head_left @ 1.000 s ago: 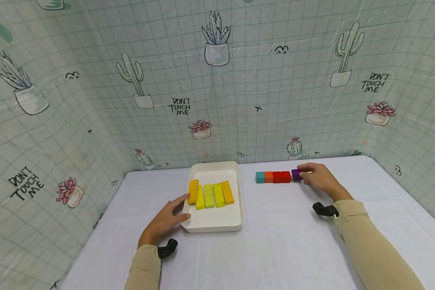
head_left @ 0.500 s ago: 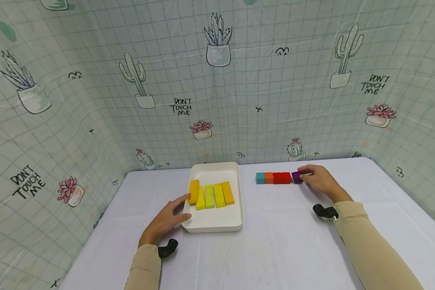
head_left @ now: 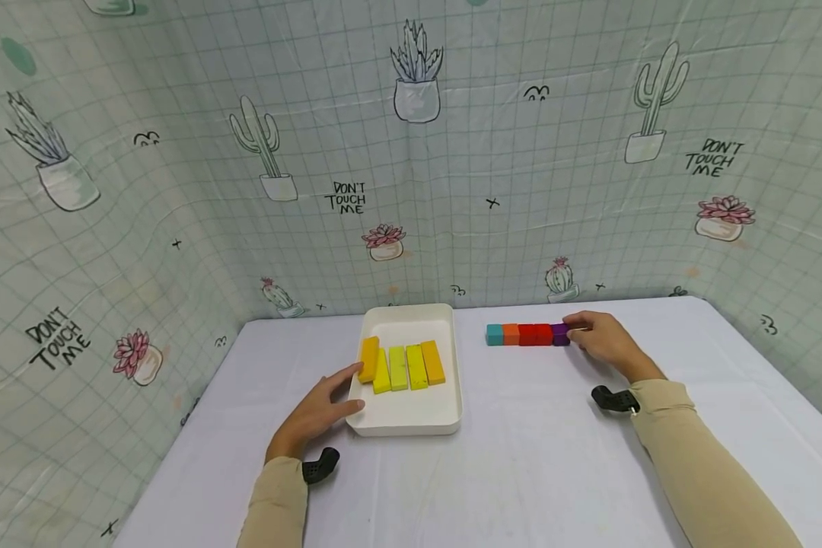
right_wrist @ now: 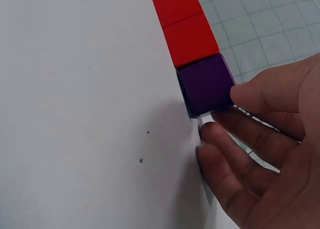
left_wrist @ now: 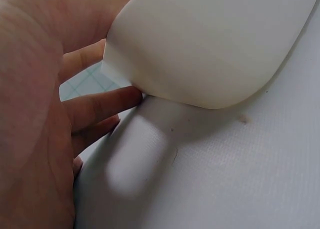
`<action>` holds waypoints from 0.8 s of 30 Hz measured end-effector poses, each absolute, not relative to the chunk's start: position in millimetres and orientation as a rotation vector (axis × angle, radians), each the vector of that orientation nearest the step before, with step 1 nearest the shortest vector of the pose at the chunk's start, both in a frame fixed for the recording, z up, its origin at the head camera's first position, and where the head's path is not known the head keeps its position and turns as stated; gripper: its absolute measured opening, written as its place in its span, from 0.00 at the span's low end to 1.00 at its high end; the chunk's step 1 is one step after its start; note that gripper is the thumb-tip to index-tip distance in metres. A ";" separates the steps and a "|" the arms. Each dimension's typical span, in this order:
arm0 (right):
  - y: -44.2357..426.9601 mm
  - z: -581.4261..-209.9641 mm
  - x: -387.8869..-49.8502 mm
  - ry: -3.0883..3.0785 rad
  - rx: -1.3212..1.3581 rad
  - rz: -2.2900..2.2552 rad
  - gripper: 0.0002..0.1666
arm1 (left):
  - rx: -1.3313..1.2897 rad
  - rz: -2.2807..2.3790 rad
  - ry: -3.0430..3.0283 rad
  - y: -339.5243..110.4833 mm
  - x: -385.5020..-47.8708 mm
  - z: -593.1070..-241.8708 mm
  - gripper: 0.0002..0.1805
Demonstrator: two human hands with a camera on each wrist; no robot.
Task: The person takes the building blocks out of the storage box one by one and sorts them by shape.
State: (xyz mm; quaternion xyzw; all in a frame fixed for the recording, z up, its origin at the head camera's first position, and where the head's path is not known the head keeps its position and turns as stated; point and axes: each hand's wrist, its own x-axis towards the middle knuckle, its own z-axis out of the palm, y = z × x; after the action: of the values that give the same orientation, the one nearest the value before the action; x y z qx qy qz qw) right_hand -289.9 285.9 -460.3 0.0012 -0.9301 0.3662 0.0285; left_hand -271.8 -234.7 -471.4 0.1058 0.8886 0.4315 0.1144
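My right hand (head_left: 606, 342) pinches a purple cube (right_wrist: 207, 85) at the right end of a row of cubes. The purple cube lies against a red cube (right_wrist: 191, 40); another red cube (right_wrist: 178, 10), an orange cube (head_left: 511, 335) and a teal cube (head_left: 495, 335) continue the row leftward. At the left, my left hand (head_left: 315, 415) holds the rim of a white tray (head_left: 411, 422). Its thumb and index finger reach over the rim, and another fingertip touches the outer wall in the left wrist view. Flat yellow, lime and orange-yellow blocks (head_left: 417, 367) lie in the tray.
A white cloth (head_left: 520, 464) covers the table. Behind and at both sides hangs a gridded curtain (head_left: 452, 175) printed with potted plants, close to the table's back edge. Black camera mounts (head_left: 614, 398) sit at both wrists.
My right hand has slid the purple cube left, closing the small gap to the red cube. My left hand stays on the tray. The head view shifts slightly.
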 end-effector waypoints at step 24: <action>245.7 -430.2 -276.1 -2.611 0.075 1.287 0.21 | 0.307 1.286 2.585 -235.8 -274.3 -473.3 0.40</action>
State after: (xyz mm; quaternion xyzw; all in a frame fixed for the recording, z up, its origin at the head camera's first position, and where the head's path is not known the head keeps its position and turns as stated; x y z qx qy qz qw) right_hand -276.1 245.7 -430.2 0.0254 -0.8908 0.4390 0.1148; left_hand -274.3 -235.8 -473.3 0.1051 0.8841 0.4397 0.1187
